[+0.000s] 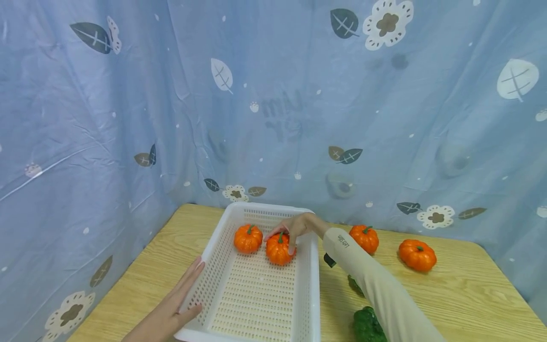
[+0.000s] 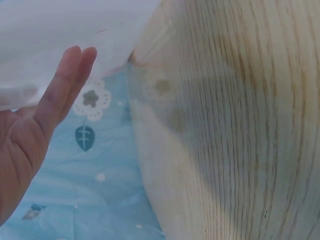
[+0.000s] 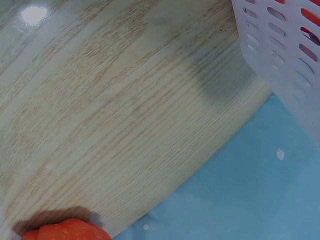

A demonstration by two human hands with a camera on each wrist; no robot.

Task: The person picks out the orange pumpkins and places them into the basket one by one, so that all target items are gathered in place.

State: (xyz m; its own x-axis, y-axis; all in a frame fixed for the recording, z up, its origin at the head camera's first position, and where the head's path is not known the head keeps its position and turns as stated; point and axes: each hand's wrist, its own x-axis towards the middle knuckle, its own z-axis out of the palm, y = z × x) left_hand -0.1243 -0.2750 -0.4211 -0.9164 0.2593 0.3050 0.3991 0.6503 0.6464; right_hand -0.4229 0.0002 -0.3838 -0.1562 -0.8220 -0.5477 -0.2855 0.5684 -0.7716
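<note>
In the head view, a white perforated plastic basket (image 1: 315,294) stands on the wooden table. Inside it, my right hand (image 1: 295,225) reaches over the far right part and holds a small orange pumpkin (image 1: 279,251) from above, thumb on one side and fingers on the other. A second pumpkin (image 1: 248,240) sits just left of that one, in the far left part of the basket. My left hand (image 1: 175,304) lies along the basket's left wall, its fingers straight. The left wrist view shows those extended fingers (image 2: 62,82) beside the basket's pale side. My right hand is out of the right wrist view.
Right of the basket, two more pumpkins, one nearer (image 1: 363,237) and one farther right (image 1: 418,255), rest on the table (image 1: 466,285). A green bell pepper (image 1: 367,325) and other dark green pieces lie partly behind my right sleeve (image 1: 376,280). A blue patterned curtain (image 1: 273,95) hangs behind.
</note>
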